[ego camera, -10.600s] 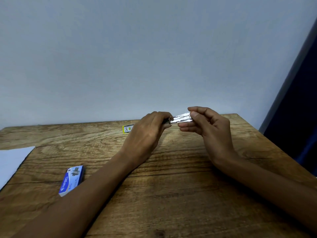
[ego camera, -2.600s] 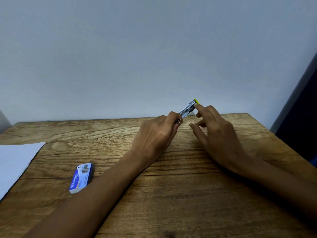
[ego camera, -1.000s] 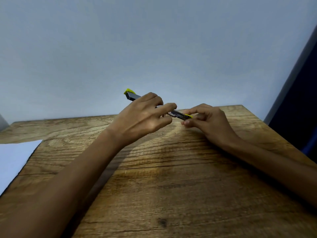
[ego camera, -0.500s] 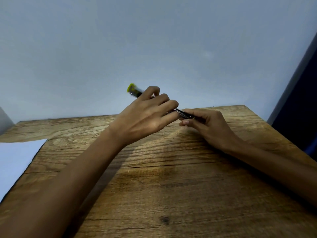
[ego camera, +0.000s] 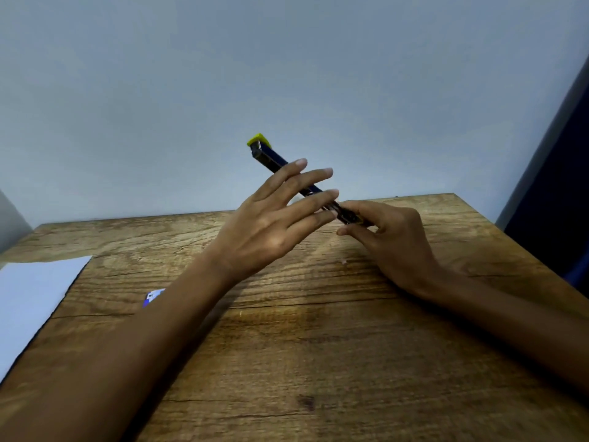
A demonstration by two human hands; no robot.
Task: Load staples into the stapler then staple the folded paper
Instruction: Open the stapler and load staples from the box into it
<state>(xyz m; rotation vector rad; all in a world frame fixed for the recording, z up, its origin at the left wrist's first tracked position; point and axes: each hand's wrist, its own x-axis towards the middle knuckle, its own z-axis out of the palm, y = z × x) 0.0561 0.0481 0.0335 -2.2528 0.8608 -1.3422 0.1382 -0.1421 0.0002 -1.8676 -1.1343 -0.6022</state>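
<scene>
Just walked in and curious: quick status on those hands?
Right hand pinching stapler low end. Left hand fingers spread, alongside it. Paper untouched, far left. Nothing blocking.

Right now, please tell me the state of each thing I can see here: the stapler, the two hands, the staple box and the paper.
stapler: off the table, tilted, yellow end up and away.
left hand: fingers spread, laid against the stapler's middle; no closed grip.
right hand: pinching the stapler's lower end.
staple box: flat on the table, mostly hidden by the left forearm.
paper: flat at the table's left edge, untouched.
</scene>
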